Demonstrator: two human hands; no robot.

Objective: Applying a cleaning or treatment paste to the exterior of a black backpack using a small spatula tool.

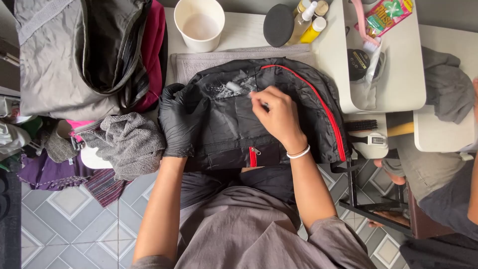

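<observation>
A black backpack (234, 124) with red zipper trim lies flat on a grey towel (199, 62) on the white table. My left hand (177, 119), in a black glove, presses down on the bag's left side. My bare right hand (276, 117), with a white bracelet at the wrist, pinches something small against the bag's upper panel; what it holds is hidden by the fingers. A patch of white foam (226, 88) sits on the black fabric just left of those fingertips.
A white cup (199, 25) stands behind the bag, with a black round sponge (278, 25) and small bottles (308, 22) to its right. A grey bag (74, 55) and a grey cloth (129, 142) lie at left. Another person (438, 184) sits at right.
</observation>
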